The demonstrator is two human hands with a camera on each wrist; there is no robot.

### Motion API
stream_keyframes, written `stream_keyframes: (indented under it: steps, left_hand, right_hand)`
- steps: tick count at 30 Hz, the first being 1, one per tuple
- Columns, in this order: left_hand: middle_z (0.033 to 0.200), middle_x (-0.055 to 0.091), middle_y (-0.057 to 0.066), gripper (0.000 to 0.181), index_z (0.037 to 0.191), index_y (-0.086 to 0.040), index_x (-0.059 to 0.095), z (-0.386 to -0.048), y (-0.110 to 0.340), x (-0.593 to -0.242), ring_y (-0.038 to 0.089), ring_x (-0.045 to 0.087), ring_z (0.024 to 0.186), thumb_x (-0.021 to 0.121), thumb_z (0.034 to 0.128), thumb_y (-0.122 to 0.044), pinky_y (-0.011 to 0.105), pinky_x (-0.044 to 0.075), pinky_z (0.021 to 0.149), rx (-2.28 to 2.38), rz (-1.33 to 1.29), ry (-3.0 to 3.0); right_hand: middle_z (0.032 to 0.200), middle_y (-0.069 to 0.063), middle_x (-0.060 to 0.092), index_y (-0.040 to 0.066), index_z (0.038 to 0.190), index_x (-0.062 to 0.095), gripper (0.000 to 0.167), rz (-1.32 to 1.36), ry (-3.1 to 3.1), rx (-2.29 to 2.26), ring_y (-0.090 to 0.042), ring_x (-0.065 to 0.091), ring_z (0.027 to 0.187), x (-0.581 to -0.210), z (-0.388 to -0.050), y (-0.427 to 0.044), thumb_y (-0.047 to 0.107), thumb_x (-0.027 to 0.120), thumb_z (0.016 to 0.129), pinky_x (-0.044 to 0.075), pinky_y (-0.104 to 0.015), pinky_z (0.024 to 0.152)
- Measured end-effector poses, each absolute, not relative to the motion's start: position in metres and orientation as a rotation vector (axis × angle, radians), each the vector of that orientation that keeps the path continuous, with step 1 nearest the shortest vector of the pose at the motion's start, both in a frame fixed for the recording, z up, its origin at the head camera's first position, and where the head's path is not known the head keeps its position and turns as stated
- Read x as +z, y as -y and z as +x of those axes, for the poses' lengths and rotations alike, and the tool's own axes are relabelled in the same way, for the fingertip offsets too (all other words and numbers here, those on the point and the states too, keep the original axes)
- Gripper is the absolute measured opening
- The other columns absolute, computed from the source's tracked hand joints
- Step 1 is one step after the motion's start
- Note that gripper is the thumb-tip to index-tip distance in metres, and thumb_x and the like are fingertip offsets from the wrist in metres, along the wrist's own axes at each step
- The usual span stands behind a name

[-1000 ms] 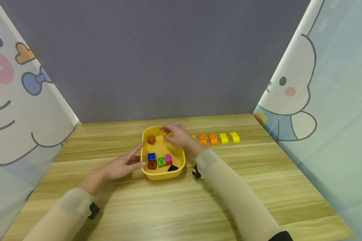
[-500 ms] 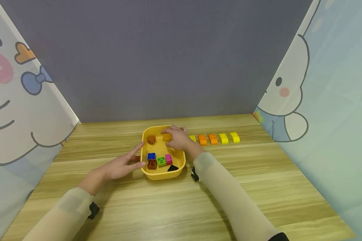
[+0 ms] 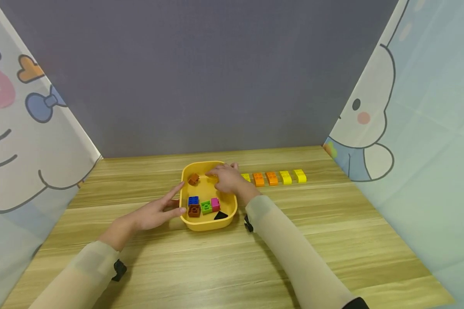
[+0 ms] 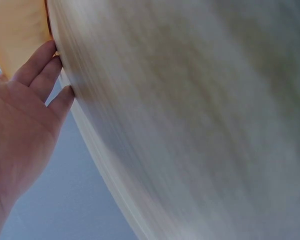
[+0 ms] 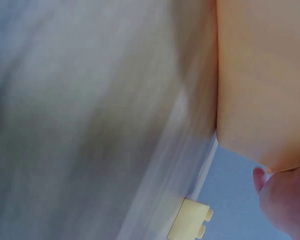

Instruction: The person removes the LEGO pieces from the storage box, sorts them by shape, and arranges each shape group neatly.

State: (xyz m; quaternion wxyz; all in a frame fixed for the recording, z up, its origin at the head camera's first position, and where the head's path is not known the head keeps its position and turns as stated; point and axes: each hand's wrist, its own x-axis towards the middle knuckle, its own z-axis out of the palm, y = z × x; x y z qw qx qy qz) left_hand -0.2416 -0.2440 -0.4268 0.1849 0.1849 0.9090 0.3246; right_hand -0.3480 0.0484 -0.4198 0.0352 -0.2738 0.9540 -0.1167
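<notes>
Tub [image 3: 209, 227]: It is yellow with round corners. It sits on the wooden table [image 3: 201, 270], between the two hands, maybe so both can get to it easily.

Left hand [image 3: 152, 213]: Its fingers are straight and spread, not wrapped round anything. The thumb and pointing finger are at the left rim. My guess is that this stops the tub from sliding.

Right hand [image 3: 229, 178]: It reaches over the right side into the far part of the tub. The pointing finger sticks out, but the hand hides the rest, so I cannot tell if it holds a block.

Blocks in the tub: A brown block [image 3: 193, 179] lies tipped near the far left corner. Nearer are a blue block [image 3: 193, 200], a dark brown block [image 3: 194, 210], a green block [image 3: 206, 207], a pink block [image 3: 215, 204] and a black piece [image 3: 221, 216]. They look just dropped in, all mixed up.

Row on the table: Two orange blocks [image 3: 271, 178] and two yellow blocks [image 3: 300, 175] stand knobs up with little gaps. Another yellow block [image 3: 246, 177] peeks out by the right hand. The neat line probably makes each one easy to see.
</notes>
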Motion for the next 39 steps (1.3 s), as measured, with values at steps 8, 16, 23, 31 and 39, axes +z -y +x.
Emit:
stream_keyframes:
  steps: [8, 16, 23, 31, 39]
  left_hand:
    - [0.168, 0.051, 0.022, 0.09, 0.177, -0.043, -0.002, -0.2405, 0.2435, -0.4271, 0.049, 0.05, 0.154, 0.054, 0.11, -0.066, 0.076, 0.037, 0.123, 0.917, 0.496, -2.571]
    - [0.168, 0.05, 0.024, 0.09, 0.177, -0.042, -0.003, -0.2401, 0.2431, -0.4249, 0.051, 0.051, 0.153, 0.054, 0.1108, -0.064, 0.077, 0.039, 0.121, 0.915, 0.515, -2.562]
    - [0.167, 0.051, 0.023, 0.09, 0.177, -0.042, -0.003, -0.2406, 0.2433, -0.4247, 0.05, 0.052, 0.152, 0.053, 0.1109, -0.064, 0.076, 0.04, 0.121, 0.909, 0.52, -2.567]
    - [0.168, 0.049, 0.025, 0.09, 0.177, -0.042, -0.004, -0.2414, 0.2434, -0.4261, 0.051, 0.051, 0.153, 0.054, 0.1111, -0.063, 0.076, 0.04, 0.121, 0.921, 0.521, -2.554]
    - [0.168, 0.049, 0.025, 0.09, 0.177, -0.043, -0.003, -0.2408, 0.2427, -0.4256, 0.052, 0.049, 0.153, 0.054, 0.1107, -0.064, 0.078, 0.039, 0.12, 0.916, 0.506, -2.554]
  right_hand:
    - [0.146, 0.008, 0.073, 0.032, 0.149, 0.067, 0.039, -0.943, -2.877, -0.597, -0.019, 0.069, 0.129, -0.4204, -0.3474, -0.0523, 0.022, 0.065, 0.112, 0.027, -0.048, 0.108]
    - [0.145, 0.006, 0.07, 0.032, 0.133, 0.077, 0.024, -0.978, -2.882, -0.506, -0.018, 0.065, 0.129, -0.4193, -0.3468, -0.0515, 0.034, 0.067, 0.112, 0.025, -0.054, 0.12]
    - [0.152, 0.006, 0.066, 0.038, 0.141, 0.075, 0.042, -0.944, -2.892, -0.331, -0.02, 0.056, 0.144, -0.4172, -0.3448, -0.0498, 0.053, 0.076, 0.101, 0.029, -0.051, 0.115]
    - [0.145, 0.009, 0.071, 0.038, 0.141, 0.074, 0.04, -0.941, -2.879, -0.323, -0.019, 0.06, 0.139, -0.4167, -0.3448, -0.0507, 0.037, 0.078, 0.101, 0.027, -0.052, 0.117]
    - [0.139, 0.01, 0.075, 0.032, 0.137, 0.076, 0.032, -0.962, -2.87, -0.385, -0.02, 0.063, 0.134, -0.4189, -0.3463, -0.0529, 0.045, 0.068, 0.109, 0.022, -0.056, 0.127]
